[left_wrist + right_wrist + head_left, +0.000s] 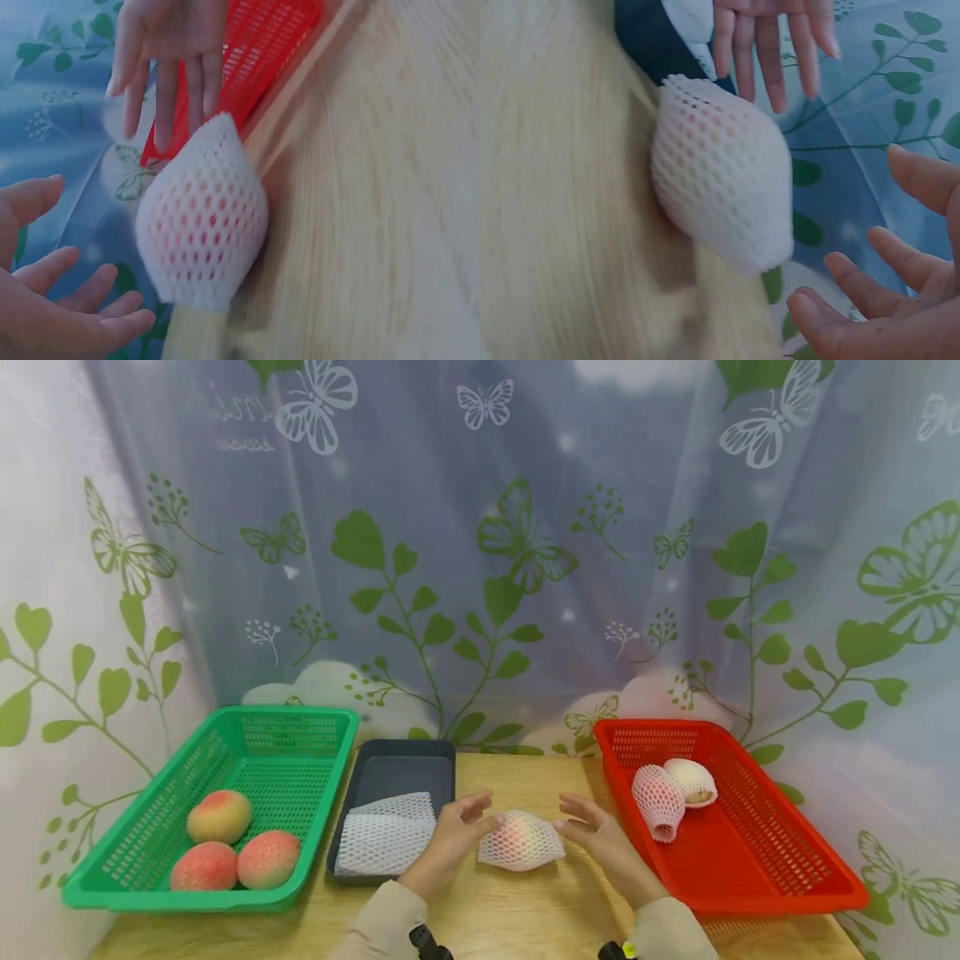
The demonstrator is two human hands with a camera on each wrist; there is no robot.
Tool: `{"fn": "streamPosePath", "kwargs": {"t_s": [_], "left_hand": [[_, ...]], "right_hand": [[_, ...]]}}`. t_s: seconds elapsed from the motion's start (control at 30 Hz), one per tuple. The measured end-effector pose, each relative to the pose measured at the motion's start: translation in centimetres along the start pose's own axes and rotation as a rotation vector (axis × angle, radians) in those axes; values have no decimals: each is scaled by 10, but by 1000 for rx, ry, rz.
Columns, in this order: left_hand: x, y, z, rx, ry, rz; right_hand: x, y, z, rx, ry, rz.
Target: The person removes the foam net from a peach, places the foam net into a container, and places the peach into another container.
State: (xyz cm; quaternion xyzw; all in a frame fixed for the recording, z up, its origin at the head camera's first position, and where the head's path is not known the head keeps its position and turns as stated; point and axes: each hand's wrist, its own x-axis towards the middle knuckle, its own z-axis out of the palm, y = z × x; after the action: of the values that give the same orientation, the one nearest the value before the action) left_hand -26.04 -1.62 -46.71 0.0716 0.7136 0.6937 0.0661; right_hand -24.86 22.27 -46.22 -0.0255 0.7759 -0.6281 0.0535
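Note:
A peach in a white foam net (521, 842) lies on the wooden table between the two hands. The left hand (456, 837) is at its left side, fingers spread and slightly bent. Opposite it, the right hand (600, 843) has its fingers apart too. Both wrist views show a gap between the near hand and the netted peach (202, 217), and neither hand holds anything. Flat white foam nets (386, 835) lie in a dark grey tray (405, 753) left of the left hand.
A green basket (288, 772) at the left holds three bare peaches (219, 817). The red basket (750, 860) on the right contains two netted fruits (660, 802). Behind the table hangs a patterned curtain (450, 677).

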Motion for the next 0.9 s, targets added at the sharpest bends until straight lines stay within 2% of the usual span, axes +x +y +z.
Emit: {"fn": "streamPosePath", "kwargs": {"t_s": [0.1, 0.3, 0.47, 0.63, 0.83, 0.9], "left_hand": [[3, -4, 8, -11, -1, -14], [3, -13, 19, 23, 15, -35], [6, -25, 26, 37, 61, -49], [7, -31, 29, 24, 90, -35], [7, -35, 30, -19, 91, -48], [8, -37, 30, -30, 90, -56]], "right_hand": [[3, 4, 7, 1, -7, 8], [6, 11, 21, -14, -49, 28], [12, 23, 29, -16, -68, 47], [16, 31, 34, 31, -97, 65], [21, 35, 35, 163, -208, 78], [22, 36, 35, 172, -217, 76]]}}
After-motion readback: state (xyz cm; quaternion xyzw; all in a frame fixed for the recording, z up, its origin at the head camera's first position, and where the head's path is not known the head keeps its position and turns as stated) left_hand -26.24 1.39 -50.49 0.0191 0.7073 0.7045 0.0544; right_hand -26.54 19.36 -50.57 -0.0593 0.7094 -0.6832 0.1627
